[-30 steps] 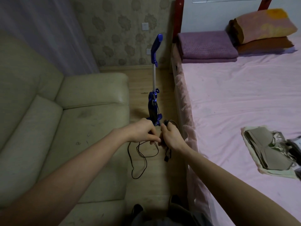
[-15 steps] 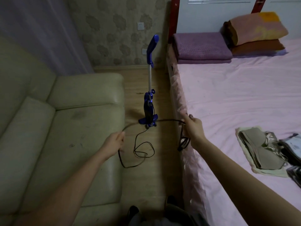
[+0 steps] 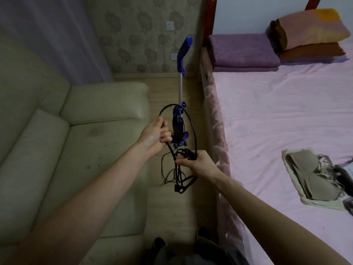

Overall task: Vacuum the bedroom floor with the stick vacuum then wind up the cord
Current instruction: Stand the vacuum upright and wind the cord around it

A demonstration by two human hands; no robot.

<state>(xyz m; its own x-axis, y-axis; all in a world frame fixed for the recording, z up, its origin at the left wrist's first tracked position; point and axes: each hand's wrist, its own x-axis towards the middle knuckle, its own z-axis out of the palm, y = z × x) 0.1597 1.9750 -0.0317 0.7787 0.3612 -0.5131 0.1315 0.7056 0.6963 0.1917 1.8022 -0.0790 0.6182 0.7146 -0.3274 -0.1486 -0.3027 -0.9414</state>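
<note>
The room was dim. A pale green sofa (image 3: 80, 134) filled the left side, its seat cushions scuffed with dark marks. Behind it hung a greyish curtain (image 3: 57, 35), and the far wall (image 3: 137, 25) carried floral-patterned wallpaper with a white switch plate (image 3: 169, 26). A strip of light wooden floor (image 3: 168, 207) ran between the sofa and a bed (image 3: 286, 121) covered in a pink sheet. At the bed's head edge lay a folded purple blanket (image 3: 242, 52) and, beside it, two stacked pillows (image 3: 309, 35) against a white headboard (image 3: 248, 14) with dark red posts.
</note>
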